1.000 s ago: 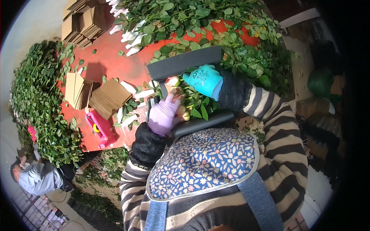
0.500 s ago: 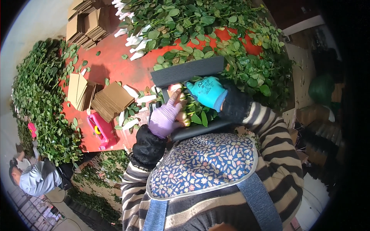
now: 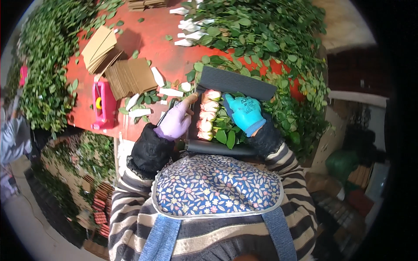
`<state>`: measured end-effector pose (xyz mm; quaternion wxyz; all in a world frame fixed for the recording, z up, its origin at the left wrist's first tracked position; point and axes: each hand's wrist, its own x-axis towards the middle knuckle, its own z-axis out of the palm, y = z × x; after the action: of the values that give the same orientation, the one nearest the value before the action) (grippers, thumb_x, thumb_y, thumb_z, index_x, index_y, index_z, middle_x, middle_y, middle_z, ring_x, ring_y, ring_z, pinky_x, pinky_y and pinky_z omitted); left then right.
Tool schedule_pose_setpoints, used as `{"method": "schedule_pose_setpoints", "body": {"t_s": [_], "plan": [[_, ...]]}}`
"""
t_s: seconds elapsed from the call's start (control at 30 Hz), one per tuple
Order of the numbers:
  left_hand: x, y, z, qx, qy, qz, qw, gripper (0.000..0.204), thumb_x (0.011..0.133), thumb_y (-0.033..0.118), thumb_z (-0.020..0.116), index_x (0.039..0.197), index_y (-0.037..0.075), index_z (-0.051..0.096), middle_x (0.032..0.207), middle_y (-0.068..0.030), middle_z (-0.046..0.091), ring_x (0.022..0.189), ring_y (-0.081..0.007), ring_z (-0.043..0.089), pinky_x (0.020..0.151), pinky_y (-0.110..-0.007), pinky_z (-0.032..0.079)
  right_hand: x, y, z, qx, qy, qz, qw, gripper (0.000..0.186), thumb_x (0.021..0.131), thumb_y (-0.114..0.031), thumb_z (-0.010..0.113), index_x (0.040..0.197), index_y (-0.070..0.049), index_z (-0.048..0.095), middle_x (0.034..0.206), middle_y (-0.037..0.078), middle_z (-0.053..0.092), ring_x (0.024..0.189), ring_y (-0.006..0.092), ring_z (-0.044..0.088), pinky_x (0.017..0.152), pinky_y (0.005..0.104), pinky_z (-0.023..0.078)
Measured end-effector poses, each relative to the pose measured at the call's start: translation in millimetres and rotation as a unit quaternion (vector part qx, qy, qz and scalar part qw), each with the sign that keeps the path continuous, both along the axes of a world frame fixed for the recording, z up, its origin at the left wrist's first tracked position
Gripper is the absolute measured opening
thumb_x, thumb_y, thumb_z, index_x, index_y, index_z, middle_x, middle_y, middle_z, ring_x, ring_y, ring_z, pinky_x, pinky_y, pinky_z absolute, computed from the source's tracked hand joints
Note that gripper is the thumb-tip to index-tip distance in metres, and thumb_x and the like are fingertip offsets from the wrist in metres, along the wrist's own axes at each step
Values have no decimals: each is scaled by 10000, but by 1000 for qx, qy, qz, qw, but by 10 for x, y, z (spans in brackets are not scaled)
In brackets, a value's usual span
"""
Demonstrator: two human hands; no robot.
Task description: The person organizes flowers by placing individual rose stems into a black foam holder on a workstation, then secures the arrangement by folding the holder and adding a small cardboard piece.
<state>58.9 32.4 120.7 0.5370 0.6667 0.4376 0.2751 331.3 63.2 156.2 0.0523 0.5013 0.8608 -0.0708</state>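
Note:
Several pale pink roses point(image 3: 207, 116) lie in a row, heads to the left, in a black ribbed holder point(image 3: 237, 82). My left hand point(image 3: 175, 121), in a lilac glove with bare fingertips, is at the holder's left edge beside the rose heads. Its index finger is stretched out and its thumb apart, with nothing seen in its grasp. My right hand point(image 3: 246, 114), in a teal coated glove, curls over the leafy rose stems point(image 3: 224, 132) just right of the heads. Its fingertips are partly hidden among the leaves.
A stack of brown cardboard sheets point(image 3: 133, 78) and a pink tape dispenser point(image 3: 103, 106) stand on the red table point(image 3: 130, 39) to the left. White sleeved buds point(image 3: 191, 32) and heaped leafy stems point(image 3: 261, 28) lie at the back. Another person's sleeve point(image 3: 15, 135) shows far left.
My left hand has drawn back leftward off the rose heads to the holder's edge, so their row now shows. My right hand stays over the stems. The whole view has shifted.

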Motion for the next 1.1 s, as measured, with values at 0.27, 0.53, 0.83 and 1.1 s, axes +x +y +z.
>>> {"method": "schedule_pose_setpoints", "body": {"t_s": [0.27, 0.53, 0.83, 1.1], "plan": [[264, 77, -190, -164, -179, 73, 967, 713, 826, -160, 369, 1523, -12, 331, 1457, -134, 531, 1250, -202, 523, 1094, -322, 401, 45, -3, 16, -6, -29, 16, 999, 440, 859, -167, 636, 1292, -92, 622, 811, 99, 684, 725, 290, 681, 633, 428, 542], [353, -124, -214, -216, -230, 102, 943, 705, 861, -166, 394, 1540, -1, 304, 1469, -158, 507, 1321, -232, 507, 1113, -343, 397, 88, 27, -78, -4, -17, 18, 1000, 489, 828, -150, 656, 1310, -82, 612, 834, 110, 686, 732, 296, 680, 649, 426, 544], [390, -149, -167, -161, -189, 121, 961, 671, 898, -135, 441, 1540, 2, 303, 1448, -140, 522, 1199, -202, 555, 1046, -317, 450, -24, 18, 95, -28, -26, 5, 999, 453, 832, -76, 617, 1284, -58, 645, 947, 145, 720, 787, 330, 685, 708, 433, 546], [333, -105, 151, 84, 12, 130, 988, 588, 836, -46, 644, 1399, 32, 494, 1346, -160, 574, 1203, -282, 572, 1037, -364, 465, -6, 20, 63, 14, 10, 5, 1000, 386, 845, -119, 620, 1229, -100, 660, 852, 122, 705, 730, 321, 678, 654, 440, 538]]}}
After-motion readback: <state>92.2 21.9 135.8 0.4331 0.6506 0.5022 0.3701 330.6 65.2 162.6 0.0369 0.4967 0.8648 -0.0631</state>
